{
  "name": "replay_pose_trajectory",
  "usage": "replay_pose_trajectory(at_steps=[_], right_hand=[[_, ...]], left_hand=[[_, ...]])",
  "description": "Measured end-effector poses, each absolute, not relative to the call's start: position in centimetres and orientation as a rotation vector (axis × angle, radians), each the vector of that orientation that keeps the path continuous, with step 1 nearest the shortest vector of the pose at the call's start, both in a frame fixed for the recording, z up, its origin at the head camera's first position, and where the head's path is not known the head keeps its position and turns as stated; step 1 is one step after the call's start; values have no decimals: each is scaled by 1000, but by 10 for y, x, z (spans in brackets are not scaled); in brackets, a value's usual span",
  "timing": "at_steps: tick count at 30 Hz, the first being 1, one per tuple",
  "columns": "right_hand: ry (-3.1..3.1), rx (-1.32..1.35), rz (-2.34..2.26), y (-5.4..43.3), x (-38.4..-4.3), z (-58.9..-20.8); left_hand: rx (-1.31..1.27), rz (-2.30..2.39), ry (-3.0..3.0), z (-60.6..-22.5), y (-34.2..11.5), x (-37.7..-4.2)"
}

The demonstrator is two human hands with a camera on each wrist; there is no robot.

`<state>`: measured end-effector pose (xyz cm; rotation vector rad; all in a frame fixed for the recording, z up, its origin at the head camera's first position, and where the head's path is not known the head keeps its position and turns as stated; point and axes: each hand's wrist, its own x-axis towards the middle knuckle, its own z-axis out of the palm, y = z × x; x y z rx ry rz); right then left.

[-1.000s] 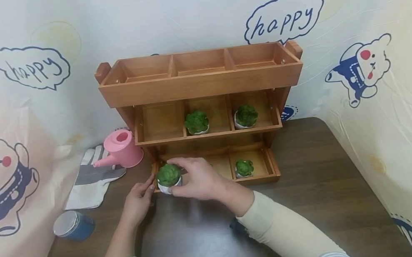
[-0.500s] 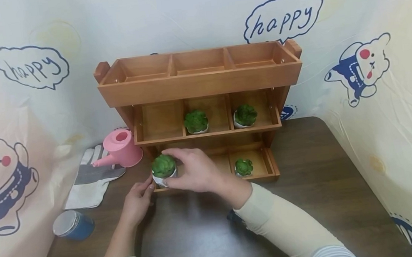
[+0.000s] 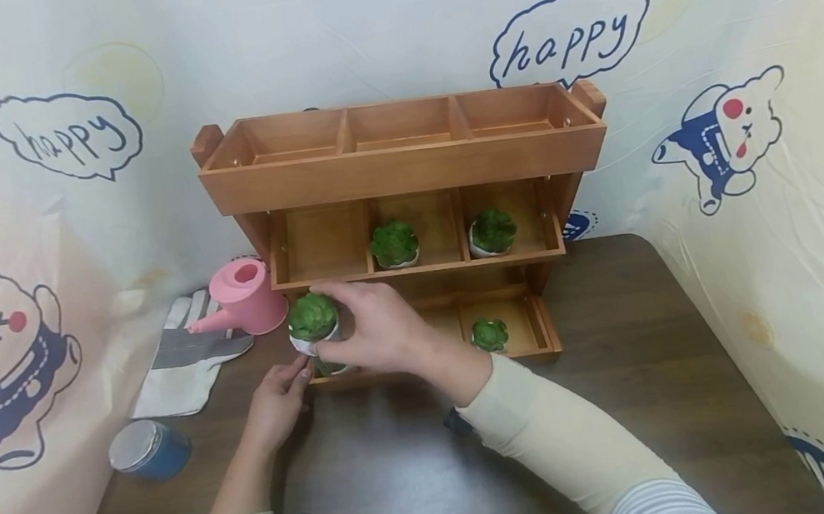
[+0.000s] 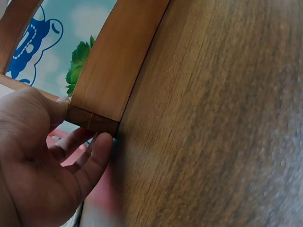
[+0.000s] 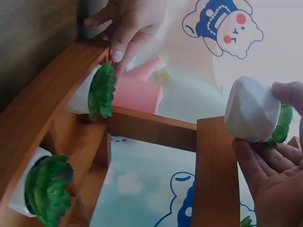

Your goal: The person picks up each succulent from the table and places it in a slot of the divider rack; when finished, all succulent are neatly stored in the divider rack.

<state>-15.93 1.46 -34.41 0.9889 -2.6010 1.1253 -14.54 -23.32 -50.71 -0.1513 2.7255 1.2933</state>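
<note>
My right hand (image 3: 382, 327) pinches a small potted succulent (image 3: 313, 318) between thumb and fingers, raised over the left end of the bottom tier. Its white faceted pot (image 5: 251, 111) shows in the right wrist view, tilted sideways there, apart from the wood. My left hand (image 3: 276, 401) holds the front left corner of the three-tier wooden planter shelf (image 3: 403, 172); in the left wrist view, thumb and fingers lie on either side of that corner (image 4: 92, 118). Below the held pot, another succulent (image 3: 328, 367) sits in the bottom left compartment, partly hidden.
Two succulents stand in the middle tier, at centre (image 3: 394, 244) and right (image 3: 492, 232); a smaller one (image 3: 490, 334) is at bottom right. Left of the shelf are a pink watering can (image 3: 246, 295), a grey-and-white glove (image 3: 184, 356) and a blue jar with a silvery lid (image 3: 149, 450).
My right hand has lifted the potted succulent up and to the left, uncovering part of the plant below it. My left hand has stayed on the shelf corner.
</note>
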Motion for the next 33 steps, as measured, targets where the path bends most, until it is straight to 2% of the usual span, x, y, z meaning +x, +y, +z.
replay_pose_trajectory(at_steps=[15,33], right_hand=[[-2591,962,1163,6,-175,-325],[-2593,801,1112,-1,-196,-316]], left_hand=[[-176,1276,2695,-506,-234,-146],[-154,1279,2703,-506,-234,-144]])
